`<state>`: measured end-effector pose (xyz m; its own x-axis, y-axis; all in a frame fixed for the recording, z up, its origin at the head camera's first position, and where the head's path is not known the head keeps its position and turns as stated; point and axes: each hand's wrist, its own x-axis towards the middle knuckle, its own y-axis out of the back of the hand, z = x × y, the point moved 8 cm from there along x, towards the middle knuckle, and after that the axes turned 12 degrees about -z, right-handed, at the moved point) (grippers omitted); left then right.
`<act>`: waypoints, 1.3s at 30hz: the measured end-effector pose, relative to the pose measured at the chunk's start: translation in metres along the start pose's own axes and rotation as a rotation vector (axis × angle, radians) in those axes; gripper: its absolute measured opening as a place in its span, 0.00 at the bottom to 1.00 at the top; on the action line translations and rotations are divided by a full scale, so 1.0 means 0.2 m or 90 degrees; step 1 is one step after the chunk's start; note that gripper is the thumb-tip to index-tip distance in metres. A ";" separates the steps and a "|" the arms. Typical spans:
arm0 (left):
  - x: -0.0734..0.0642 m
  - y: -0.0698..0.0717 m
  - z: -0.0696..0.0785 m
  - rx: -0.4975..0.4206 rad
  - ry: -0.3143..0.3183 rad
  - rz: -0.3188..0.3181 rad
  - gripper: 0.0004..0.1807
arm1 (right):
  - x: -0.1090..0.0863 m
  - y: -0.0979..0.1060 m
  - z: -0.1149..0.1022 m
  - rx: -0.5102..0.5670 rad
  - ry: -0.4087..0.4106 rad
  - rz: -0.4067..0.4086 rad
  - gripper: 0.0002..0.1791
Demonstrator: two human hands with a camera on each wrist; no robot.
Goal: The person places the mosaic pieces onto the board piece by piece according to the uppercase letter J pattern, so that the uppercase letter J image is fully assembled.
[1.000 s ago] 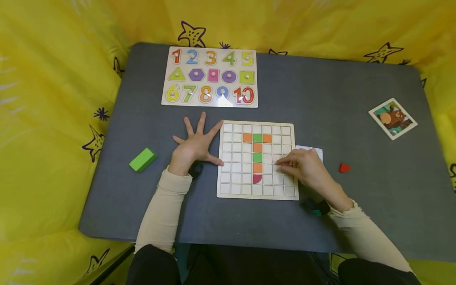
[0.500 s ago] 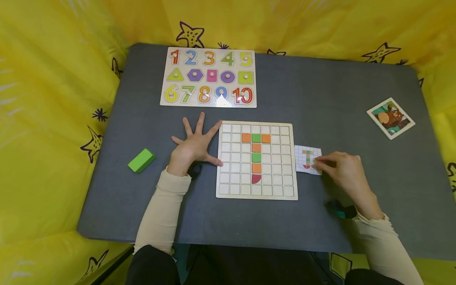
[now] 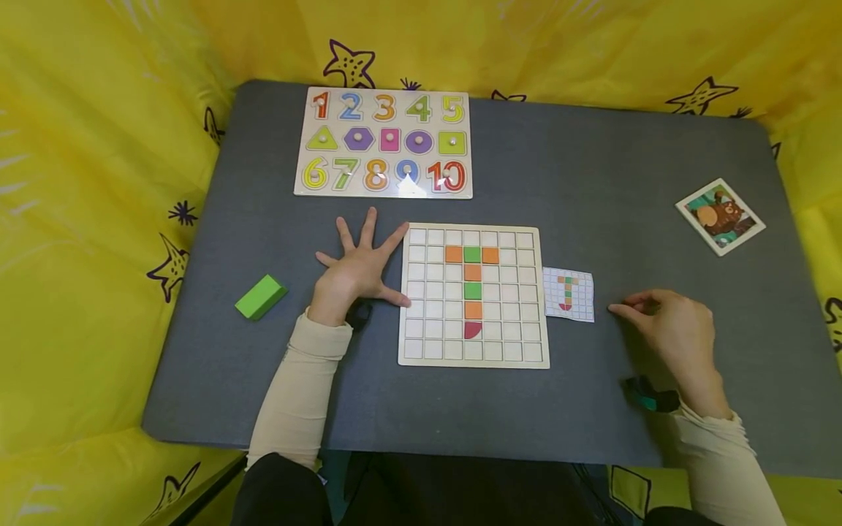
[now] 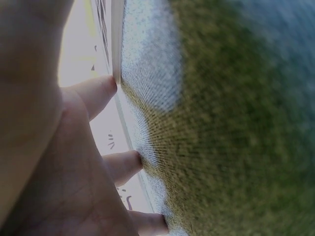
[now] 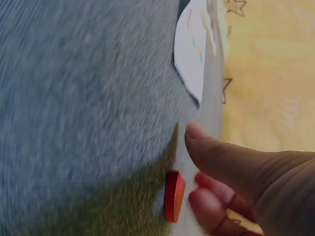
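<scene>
My left hand (image 3: 355, 276) lies with fingers spread wide, thumb and index fingertip at the left edge of a wooden grid board (image 3: 509, 332). The board bears several orange and green squares (image 3: 472, 291) in a T shape and a dark red quarter-circle piece (image 3: 473, 331) below them. Over the table to the right is my right hand (image 3: 680, 336), its fingers loosely bent and holding nothing. Beside its thumb and fingers in the right wrist view, a small red piece (image 5: 172, 197) rests on the table; the hand hides it in the head view.
A paper pattern card (image 3: 569, 294) lies against the board's right edge. Behind the board is a number-and-shape peg puzzle (image 3: 384, 186). A green block (image 3: 261, 297) lies at left, a bear picture tile (image 3: 721, 217) at right. Yellow fabric (image 3: 421, 44) surrounds the table.
My right hand has moved rightward from the board, across the pattern card, to the red piece, uncovering the card. The left hand stays at the board's edge.
</scene>
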<state>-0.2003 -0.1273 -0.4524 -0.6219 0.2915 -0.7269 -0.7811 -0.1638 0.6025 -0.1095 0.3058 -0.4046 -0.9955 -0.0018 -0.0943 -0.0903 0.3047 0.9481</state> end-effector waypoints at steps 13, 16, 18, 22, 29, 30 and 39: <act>0.00 0.00 0.00 -0.002 -0.002 0.004 0.75 | -0.02 -0.03 0.12 -0.002 -0.175 -0.136 0.33; 0.01 0.00 0.00 -0.004 -0.003 0.004 0.75 | 0.00 -0.03 0.11 0.001 -0.155 -0.136 0.27; 0.01 0.00 0.00 -0.004 -0.002 0.004 0.75 | 0.00 -0.03 0.11 0.001 -0.149 -0.135 0.24; 0.01 0.00 0.00 -0.002 -0.001 0.001 0.75 | 0.02 -0.02 0.07 0.000 -0.100 -0.103 0.19; 0.00 0.00 0.00 0.005 0.000 0.001 0.75 | 0.06 0.00 -0.07 0.046 0.028 -0.025 0.13; 0.00 0.00 0.00 0.005 0.000 0.001 0.75 | 0.07 -0.01 -0.09 0.054 0.042 -0.025 0.13; 0.00 0.00 0.00 0.000 -0.001 -0.006 0.75 | 0.13 -0.06 -0.36 0.125 0.091 -0.079 0.07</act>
<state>-0.2002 -0.1270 -0.4528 -0.6149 0.2940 -0.7318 -0.7865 -0.1611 0.5962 -0.1361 0.2338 -0.3970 -0.9720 -0.1816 -0.1491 -0.2191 0.4721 0.8539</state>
